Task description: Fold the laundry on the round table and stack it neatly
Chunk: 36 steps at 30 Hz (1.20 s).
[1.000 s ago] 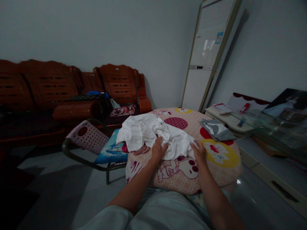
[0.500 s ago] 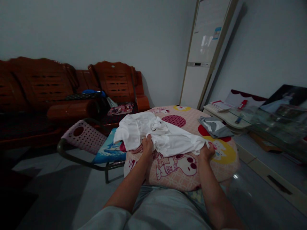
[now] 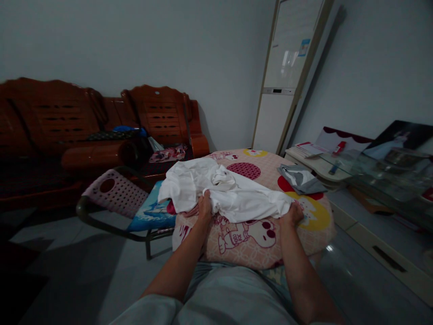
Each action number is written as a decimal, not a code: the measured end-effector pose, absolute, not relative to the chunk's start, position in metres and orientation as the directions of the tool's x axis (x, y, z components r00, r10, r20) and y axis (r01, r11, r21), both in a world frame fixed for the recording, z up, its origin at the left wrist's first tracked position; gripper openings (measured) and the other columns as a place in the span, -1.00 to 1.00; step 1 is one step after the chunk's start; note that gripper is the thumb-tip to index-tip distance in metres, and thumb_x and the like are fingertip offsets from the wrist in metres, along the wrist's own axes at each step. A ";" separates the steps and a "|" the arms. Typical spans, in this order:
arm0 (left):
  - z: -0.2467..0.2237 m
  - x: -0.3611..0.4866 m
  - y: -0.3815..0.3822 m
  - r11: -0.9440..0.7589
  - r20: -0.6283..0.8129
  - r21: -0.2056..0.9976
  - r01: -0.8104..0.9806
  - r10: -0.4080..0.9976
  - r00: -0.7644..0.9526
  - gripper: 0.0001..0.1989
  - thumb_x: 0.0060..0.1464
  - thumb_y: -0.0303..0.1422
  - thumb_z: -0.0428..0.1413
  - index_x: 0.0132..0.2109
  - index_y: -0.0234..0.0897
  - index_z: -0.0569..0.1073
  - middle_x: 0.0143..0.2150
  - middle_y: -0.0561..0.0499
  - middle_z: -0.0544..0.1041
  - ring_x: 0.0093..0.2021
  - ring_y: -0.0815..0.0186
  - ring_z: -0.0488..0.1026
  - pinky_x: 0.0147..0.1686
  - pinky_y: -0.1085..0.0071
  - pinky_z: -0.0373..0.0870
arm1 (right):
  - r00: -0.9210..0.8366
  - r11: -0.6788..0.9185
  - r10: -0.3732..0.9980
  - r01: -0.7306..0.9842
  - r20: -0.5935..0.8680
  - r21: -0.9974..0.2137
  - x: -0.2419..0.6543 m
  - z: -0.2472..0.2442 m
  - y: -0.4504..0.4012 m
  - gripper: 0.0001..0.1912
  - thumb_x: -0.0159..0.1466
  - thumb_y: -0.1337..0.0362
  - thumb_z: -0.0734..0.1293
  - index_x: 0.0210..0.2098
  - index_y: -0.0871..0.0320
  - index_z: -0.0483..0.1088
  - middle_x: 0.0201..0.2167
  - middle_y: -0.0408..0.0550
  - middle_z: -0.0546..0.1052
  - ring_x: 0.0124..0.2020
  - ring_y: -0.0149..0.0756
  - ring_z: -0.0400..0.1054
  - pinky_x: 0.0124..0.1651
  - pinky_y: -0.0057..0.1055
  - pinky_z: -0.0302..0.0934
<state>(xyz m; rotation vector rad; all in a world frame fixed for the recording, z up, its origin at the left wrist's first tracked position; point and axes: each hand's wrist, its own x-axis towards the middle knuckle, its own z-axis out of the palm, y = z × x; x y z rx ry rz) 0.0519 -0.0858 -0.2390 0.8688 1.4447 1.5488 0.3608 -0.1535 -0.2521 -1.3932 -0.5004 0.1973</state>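
Note:
A crumpled white garment (image 3: 250, 198) lies across a round table (image 3: 243, 253) with a pink patterned cover. My left hand (image 3: 204, 206) grips its near edge around the middle. At the garment's narrow right end, my right hand (image 3: 292, 214) is closed on the cloth. The bulk of the cloth is bunched up to the left of my left hand. Reddish and pink fabric (image 3: 171, 207) peeks out beneath its left part.
Folded grey clothing (image 3: 301, 178) rests at the table's right. A chair (image 3: 118, 194) with a blue cushion (image 3: 154, 210) stands left. Behind are wooden seats (image 3: 162, 115) with cloths. A cabinet with a glass shelf (image 3: 375, 174) is at right, an air conditioner (image 3: 275, 113) at the back.
The view has shifted slightly. Both hands keep hold of the white garment, and its narrow right end looks a little flatter near my right hand.

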 end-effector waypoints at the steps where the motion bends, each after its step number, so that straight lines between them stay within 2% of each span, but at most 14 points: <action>1: -0.240 0.052 -0.086 -0.012 -0.033 0.995 -0.102 0.902 -0.430 -0.68 0.12 -0.09 0.00 -0.36 -0.28 0.38 -0.40 -0.03 0.45 -0.33 0.27 0.41 -0.34 0.36 0.39 | 0.878 0.180 0.420 0.165 0.228 -0.970 0.362 -0.254 -0.154 -0.64 0.19 -0.01 0.17 -0.31 0.16 0.38 -0.36 0.00 0.46 -0.34 -0.20 0.32 -0.35 -0.32 0.27; 3: -0.241 0.051 -0.086 -0.050 0.029 0.998 -0.038 0.902 -0.431 -0.67 0.16 -0.12 -0.07 -0.35 -0.27 0.40 -0.39 -0.05 0.47 -0.32 0.26 0.42 -0.33 0.35 0.39 | 0.887 0.171 0.400 0.173 0.229 -0.970 0.364 -0.257 -0.153 -0.62 0.21 -0.03 0.15 -0.32 0.14 0.38 -0.36 -0.02 0.45 -0.35 -0.22 0.30 -0.35 -0.33 0.25; 5: -0.242 0.053 -0.087 -0.118 0.154 0.985 0.129 0.937 -0.313 -0.66 0.17 -0.14 -0.10 -0.35 -0.26 0.42 -0.39 -0.06 0.48 -0.33 0.24 0.43 -0.33 0.34 0.39 | 0.902 0.143 0.372 0.176 0.218 -0.974 0.363 -0.260 -0.152 -0.61 0.22 -0.03 0.13 -0.35 0.15 0.37 -0.39 -0.03 0.45 -0.37 -0.24 0.29 -0.34 -0.33 0.23; 8: -0.240 0.062 -0.094 -0.273 0.274 0.896 0.350 0.960 0.048 -0.81 0.03 -0.25 0.05 -0.43 -0.23 0.45 -0.43 -0.02 0.51 -0.36 0.24 0.45 -0.29 0.34 0.38 | 0.878 0.076 0.400 0.252 0.261 -0.965 0.357 -0.260 -0.150 -0.60 0.20 -0.04 0.17 -0.43 0.16 0.38 -0.47 -0.05 0.45 -0.41 -0.25 0.25 -0.34 -0.34 0.18; 12: -0.230 0.082 -0.108 -0.429 0.213 0.741 0.517 0.880 0.424 -0.93 -0.19 -0.42 0.15 -0.56 -0.17 0.45 -0.54 0.05 0.49 -0.40 0.24 0.47 -0.29 0.40 0.37 | 0.716 0.063 0.560 0.465 0.417 -0.883 0.345 -0.254 -0.152 -0.56 0.17 -0.10 0.25 -0.48 0.17 0.42 -0.55 -0.06 0.45 -0.45 -0.26 0.21 -0.34 -0.36 0.14; 16: -0.219 0.092 -0.118 -0.496 0.140 0.737 0.460 0.777 0.614 -0.92 -0.19 -0.43 0.16 -0.55 -0.15 0.47 -0.53 0.09 0.51 -0.41 0.26 0.47 -0.32 0.44 0.35 | 0.737 0.044 0.548 0.446 0.395 -0.894 0.345 -0.256 -0.152 -0.57 0.19 -0.07 0.24 -0.48 0.17 0.44 -0.55 -0.08 0.44 -0.48 -0.29 0.18 -0.37 -0.38 0.09; 20: -0.211 0.088 -0.122 -0.532 0.175 0.780 0.329 0.691 0.702 -0.93 -0.12 -0.36 0.18 -0.51 -0.22 0.50 -0.53 0.09 0.51 -0.45 0.30 0.43 -0.38 0.46 0.32 | 0.767 0.037 0.543 0.385 0.342 -0.922 0.349 -0.259 -0.151 -0.57 0.19 -0.06 0.25 -0.49 0.18 0.43 -0.57 -0.11 0.43 -0.49 -0.30 0.18 -0.39 -0.39 0.07; 24: -0.208 0.086 -0.126 -0.434 0.152 0.879 0.195 0.644 0.750 -0.68 -0.02 -0.16 0.17 -0.57 -0.28 0.42 -0.63 0.11 0.36 -0.62 0.40 0.26 -0.59 0.50 0.15 | 0.702 0.051 0.594 0.456 0.394 -0.888 0.344 -0.254 -0.154 -0.54 0.18 -0.11 0.25 -0.47 0.18 0.46 -0.54 -0.07 0.47 -0.46 -0.26 0.23 -0.36 -0.37 0.09; 27: -0.209 0.089 -0.123 -0.323 0.090 0.912 0.253 0.759 0.645 -0.59 0.10 -0.06 0.06 -0.53 -0.28 0.38 -0.61 0.10 0.33 -0.61 0.41 0.24 -0.60 0.49 0.11 | 0.615 0.084 0.650 0.525 0.445 -0.847 0.336 -0.249 -0.155 -0.51 0.15 -0.15 0.29 -0.41 0.18 0.49 -0.48 -0.02 0.53 -0.41 -0.21 0.30 -0.31 -0.36 0.14; 29: -0.210 0.088 -0.116 -0.351 0.160 0.863 0.363 0.872 0.463 -0.61 0.15 -0.13 0.01 -0.52 -0.28 0.38 -0.58 0.06 0.36 -0.56 0.36 0.31 -0.54 0.47 0.17 | 0.579 0.063 0.667 0.583 0.469 -0.810 0.331 -0.247 -0.154 -0.50 0.12 -0.17 0.32 -0.38 0.18 0.50 -0.45 0.02 0.54 -0.38 -0.18 0.34 -0.29 -0.36 0.15; 32: -0.214 0.083 -0.104 -0.365 0.328 0.710 0.603 0.928 0.176 -0.87 0.08 -0.37 0.06 -0.36 -0.27 0.49 -0.42 -0.03 0.49 -0.36 0.23 0.46 -0.34 0.39 0.33 | 0.525 -0.001 0.691 0.688 0.497 -0.726 0.325 -0.249 -0.153 -0.54 0.10 -0.13 0.36 -0.33 0.17 0.50 -0.40 0.05 0.55 -0.34 -0.15 0.37 -0.27 -0.34 0.18; 33: -0.215 0.081 -0.101 -0.365 0.376 0.665 0.652 0.917 0.131 -0.84 0.03 -0.46 0.06 -0.24 -0.26 0.51 -0.32 -0.07 0.54 -0.26 0.19 0.49 -0.24 0.35 0.37 | 0.491 -0.008 0.709 0.723 0.506 -0.691 0.323 -0.250 -0.153 -0.57 0.11 -0.09 0.37 -0.29 0.16 0.50 -0.37 0.06 0.56 -0.32 -0.14 0.38 -0.25 -0.33 0.19; 34: -0.217 0.079 -0.099 -0.384 0.421 0.628 0.676 0.899 0.120 -0.70 -0.02 -0.54 0.05 -0.12 -0.26 0.50 -0.21 -0.10 0.55 -0.16 0.17 0.49 -0.15 0.31 0.39 | 0.448 -0.006 0.731 0.759 0.515 -0.651 0.321 -0.250 -0.153 -0.62 0.12 -0.01 0.38 -0.24 0.16 0.49 -0.33 0.06 0.56 -0.29 -0.13 0.38 -0.22 -0.32 0.20; 36: -0.220 0.079 -0.098 -0.491 0.503 0.567 0.662 0.842 0.195 -0.48 -0.09 -0.61 0.02 0.07 -0.26 0.43 -0.01 -0.14 0.52 0.01 0.15 0.45 0.01 0.23 0.38 | 0.340 0.020 0.776 0.828 0.532 -0.560 0.315 -0.250 -0.155 -0.71 0.15 0.18 0.36 -0.16 0.16 0.48 -0.25 0.08 0.55 -0.22 -0.12 0.38 -0.15 -0.30 0.22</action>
